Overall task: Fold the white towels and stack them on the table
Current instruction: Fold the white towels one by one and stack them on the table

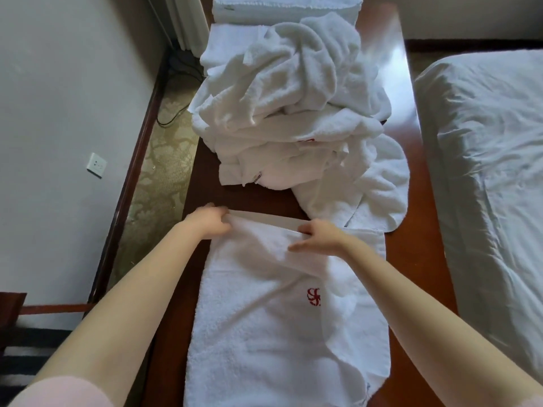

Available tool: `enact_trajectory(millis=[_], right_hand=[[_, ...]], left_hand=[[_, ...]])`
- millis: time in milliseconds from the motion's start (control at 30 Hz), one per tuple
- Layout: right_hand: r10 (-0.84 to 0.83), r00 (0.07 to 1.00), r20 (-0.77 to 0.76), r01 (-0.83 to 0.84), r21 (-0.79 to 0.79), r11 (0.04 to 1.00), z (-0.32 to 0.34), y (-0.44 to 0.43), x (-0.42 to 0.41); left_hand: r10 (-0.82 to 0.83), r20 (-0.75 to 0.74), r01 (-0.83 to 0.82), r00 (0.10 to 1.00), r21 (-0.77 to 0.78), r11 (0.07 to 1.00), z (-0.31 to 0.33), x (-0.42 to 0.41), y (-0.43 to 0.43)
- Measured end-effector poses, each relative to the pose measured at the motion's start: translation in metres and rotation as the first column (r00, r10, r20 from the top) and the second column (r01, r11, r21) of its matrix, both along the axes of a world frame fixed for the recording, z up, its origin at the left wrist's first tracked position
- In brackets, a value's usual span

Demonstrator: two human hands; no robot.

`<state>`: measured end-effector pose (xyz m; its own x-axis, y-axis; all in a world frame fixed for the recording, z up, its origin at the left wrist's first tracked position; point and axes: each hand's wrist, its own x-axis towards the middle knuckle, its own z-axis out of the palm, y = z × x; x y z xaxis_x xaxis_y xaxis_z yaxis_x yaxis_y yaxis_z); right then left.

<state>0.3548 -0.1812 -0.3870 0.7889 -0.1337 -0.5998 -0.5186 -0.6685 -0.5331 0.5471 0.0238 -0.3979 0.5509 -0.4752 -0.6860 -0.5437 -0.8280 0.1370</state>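
A white towel (264,327) with a red embroidered logo lies spread lengthwise on the dark wooden table (417,259). My left hand (210,223) pinches its far left corner. My right hand (318,237) grips the far edge near the middle, where the cloth is lifted into a fold. Behind it a heap of crumpled white towels (293,98) covers the middle of the table. At the far end sit neatly folded white towels (282,7).
A bed with a pale sheet (493,171) runs along the table's right side. On the left are a white wall with a socket (97,165), a strip of patterned carpet (164,160) and a black cable on the floor.
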Motion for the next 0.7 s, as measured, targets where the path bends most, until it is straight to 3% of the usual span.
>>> enact_trajectory(millis=[167,233,367,567,700], right_hand=[[-0.108,0.984,-0.139,0.092,-0.115,0.989,0.005,-0.05,-0.058],[-0.252,0.966,-0.06,0.246,-0.084,0.966,0.003,-0.059,-0.074],[-0.645,0.735,0.208,0.649,0.061,0.759,-0.003,-0.066,-0.093],[-0.797,0.558,0.231,0.802,0.095,0.59,-0.019,-0.064,-0.103],[-0.831,0.532,0.164,0.831,0.085,0.55,-0.024,-0.062,-0.112]], left_hand=[[0.068,0.102,-0.063,0.992,-0.051,0.997,-0.014,-0.001,-0.006],[0.091,0.158,-0.08,0.983,-0.071,0.994,-0.017,-0.005,-0.007],[0.139,0.192,-0.122,0.971,-0.098,0.988,-0.02,-0.011,-0.008],[0.182,0.217,-0.139,0.959,-0.198,0.97,-0.021,-0.013,-0.012],[0.247,0.197,-0.18,0.949,-0.308,0.934,-0.024,-0.015,-0.012]])
